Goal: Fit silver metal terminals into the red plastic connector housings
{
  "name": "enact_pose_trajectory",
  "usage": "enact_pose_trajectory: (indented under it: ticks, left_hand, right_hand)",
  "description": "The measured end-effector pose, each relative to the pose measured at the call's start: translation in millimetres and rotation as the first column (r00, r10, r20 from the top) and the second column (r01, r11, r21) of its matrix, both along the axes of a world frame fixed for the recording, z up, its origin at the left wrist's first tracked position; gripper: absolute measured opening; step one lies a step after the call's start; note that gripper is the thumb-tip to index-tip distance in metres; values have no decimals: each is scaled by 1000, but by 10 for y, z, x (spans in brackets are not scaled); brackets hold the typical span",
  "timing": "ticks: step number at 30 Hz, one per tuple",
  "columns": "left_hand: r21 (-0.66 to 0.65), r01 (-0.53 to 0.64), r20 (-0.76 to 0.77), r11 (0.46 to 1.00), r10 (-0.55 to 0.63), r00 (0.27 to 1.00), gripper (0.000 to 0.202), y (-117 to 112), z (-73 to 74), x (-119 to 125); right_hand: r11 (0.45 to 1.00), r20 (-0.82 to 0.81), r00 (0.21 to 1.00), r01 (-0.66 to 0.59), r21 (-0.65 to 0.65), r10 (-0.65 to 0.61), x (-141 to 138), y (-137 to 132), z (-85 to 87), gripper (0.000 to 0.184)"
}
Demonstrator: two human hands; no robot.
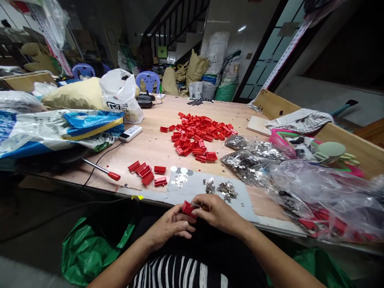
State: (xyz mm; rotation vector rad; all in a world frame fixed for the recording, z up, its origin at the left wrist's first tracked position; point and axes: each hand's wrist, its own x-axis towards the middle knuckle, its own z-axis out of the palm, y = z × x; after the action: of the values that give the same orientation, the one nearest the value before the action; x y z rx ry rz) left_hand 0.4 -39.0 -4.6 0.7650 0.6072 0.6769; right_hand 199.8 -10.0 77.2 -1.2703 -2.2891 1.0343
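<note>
My left hand (169,227) holds a small red plastic part (187,208) in its fingers, over my lap at the table's front edge. My right hand (220,212) meets it from the right, closed in a pinch at the part's side. What the right fingers grip is mostly hidden; a small brownish bit shows between them. On a grey mat (195,192) just beyond lie thin silvery pieces (179,180) and two little heaps of metal pieces (227,189). Several more red parts (146,172) rest left of the mat.
A large heap of red parts (199,134) covers the table's middle. Clear bags of metal pieces (250,164) and a pink basket (280,142) stand right. At left are a red-tipped lever (114,176), a white device (131,133) with a cable, and bulky sacks (75,96).
</note>
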Motion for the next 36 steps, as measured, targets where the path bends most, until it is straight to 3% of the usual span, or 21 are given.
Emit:
enact_pose_trajectory:
  ticks: [4, 7, 9, 10, 12, 14, 17, 24, 36]
  left_hand:
    - [28, -214, -20, 976, 214, 977, 32, -44, 68, 62]
    - [11, -250, -51, 968, 250, 967, 29, -71, 35, 49]
    - [0, -278, -67, 961, 278, 958, 32, -80, 13, 28]
    - [0, -294, -70, 956, 293, 953, 33, -81, 7, 20]
    - [5, -318, -66, 948, 317, 946, 37, -78, 1, 16]
    - [13, -331, -70, 944, 331, 941, 41, -72, -1, 25]
    - [39, -345, -89, 938, 347, 934, 44, -65, -12, 49]
    - [86, -351, -111, 932, 359, 927, 42, -80, -50, 41]
    - [121, -344, -129, 931, 358, 925, 37, -83, -36, 51]
  right_hand:
    - [998, -19, 1000, -4, -58, 2, -171, -202, -104, 11]
    - [997, -18, 999, 26, -77, -28, -66, -102, -132, 13]
    - [990, 74, 987, 140, 20, -141, 108, 48, -129, 16]
    - [970, 159, 959, 218, 110, -234, 210, 133, -127, 17]
    - [885, 361, 815, 359, 298, -452, 406, 296, -126, 18]
    - [848, 492, 694, 384, 365, -526, 550, 427, -131, 20]
    - [847, 567, 630, 381, 370, -531, 624, 543, -145, 21]
    - [856, 595, 616, 395, 334, -516, 501, 599, -177, 24]
    - [877, 565, 671, 379, 296, -480, 512, 523, -190, 19]
